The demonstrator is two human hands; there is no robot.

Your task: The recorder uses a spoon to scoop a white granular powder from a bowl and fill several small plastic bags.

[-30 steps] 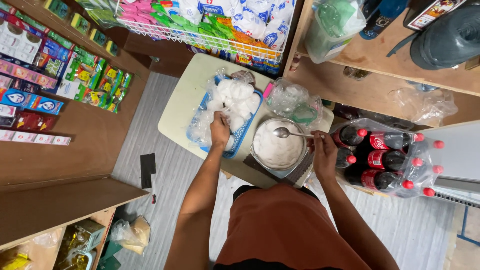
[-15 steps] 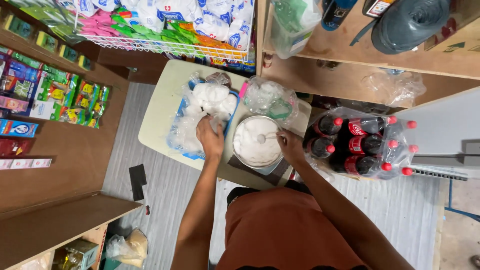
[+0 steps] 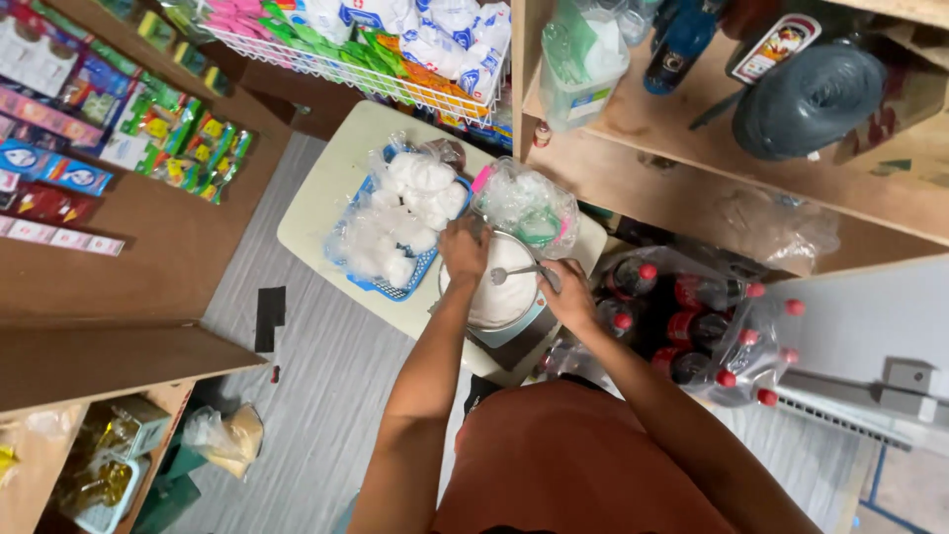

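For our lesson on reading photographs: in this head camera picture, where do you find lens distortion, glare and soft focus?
Head view: wide-angle bend shows in the slanting plywood shelves; soft, even light, with faint glare on the clear plastic bags of white powder in the blue plastic basket; the left hand, right hand and metal spoon look slightly soft.

Small clear bags of white powder lie heaped in a blue basket on the desk. Just beside them on the right stands a bigger clear bag with a pink edge. In the wire rack above are white, green, pink and orange sachets. Colourful flat packets lean on the left shelf. Dark bottles with red labels sit in plastic wrap on the right.
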